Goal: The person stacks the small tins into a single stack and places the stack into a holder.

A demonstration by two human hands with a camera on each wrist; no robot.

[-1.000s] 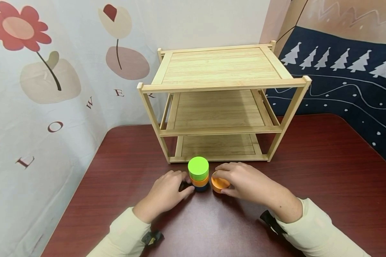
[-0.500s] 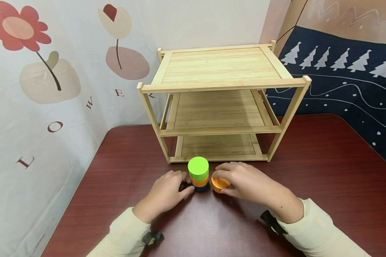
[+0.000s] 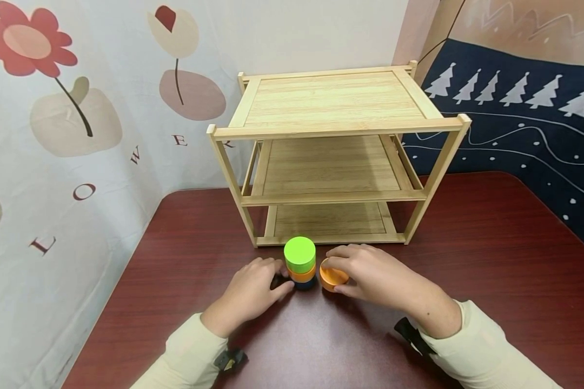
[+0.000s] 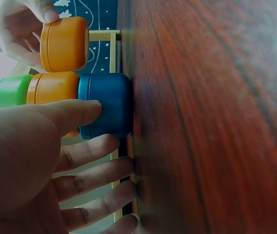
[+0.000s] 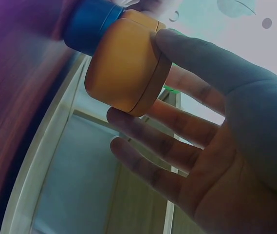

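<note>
A stack of small round jars stands on the table: a blue jar at the bottom, an orange jar in the middle and a bright green jar on top. My left hand holds the blue jar lightly between thumb and index finger, its other fingers spread toward the tabletop. Just right of the stack, my right hand pinches a second orange jar between thumb and fingertips. In the left wrist view, this jar hangs above the table beside the stacked ones. A seam line runs round each jar near its top.
Behind the jars stands a three-level wooden shelf, its front bottom rail close to the stack. The dark red table extends to both sides. A flower-print cloth hangs at left, a navy tree-print one at right.
</note>
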